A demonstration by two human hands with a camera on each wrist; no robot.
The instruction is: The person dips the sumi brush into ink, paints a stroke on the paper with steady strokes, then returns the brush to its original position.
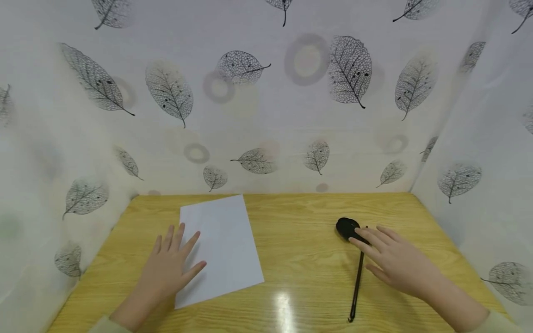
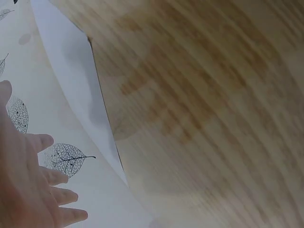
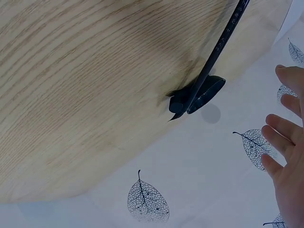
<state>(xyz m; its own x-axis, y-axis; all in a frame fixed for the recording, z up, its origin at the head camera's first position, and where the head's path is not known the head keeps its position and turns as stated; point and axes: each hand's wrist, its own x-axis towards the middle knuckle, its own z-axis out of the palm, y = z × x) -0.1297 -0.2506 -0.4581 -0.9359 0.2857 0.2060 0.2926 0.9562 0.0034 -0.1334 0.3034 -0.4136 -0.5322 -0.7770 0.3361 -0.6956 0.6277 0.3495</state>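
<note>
Looking in from my remote seat, I see both hands holding nothing. The left hand (image 1: 164,269) hovers with fingers spread wide; the right hand (image 1: 401,264) hangs with fingers nearly straight, a little apart. The white sheet (image 1: 225,254) lies partly beneath the left hand's fingers and extends to their right. Beyond the right fingertips sits a black dish (image 1: 346,227), with the dark brush (image 1: 356,291) resting against it; the handle runs back toward the person, just left of the right hand.

I can make out no mark on the sheet, and nothing has been lifted, so I judge the work barely begun or paused, with the handling of brush and sheet left undone. I cannot tell whether the dish contains any liquid.

Under both hands is a yellow wood-grained table (image 1: 300,236), with glare (image 1: 284,310) between them on the near side. Pale cloth (image 1: 283,115) printed with dark leaves hangs ahead and to either side.
</note>
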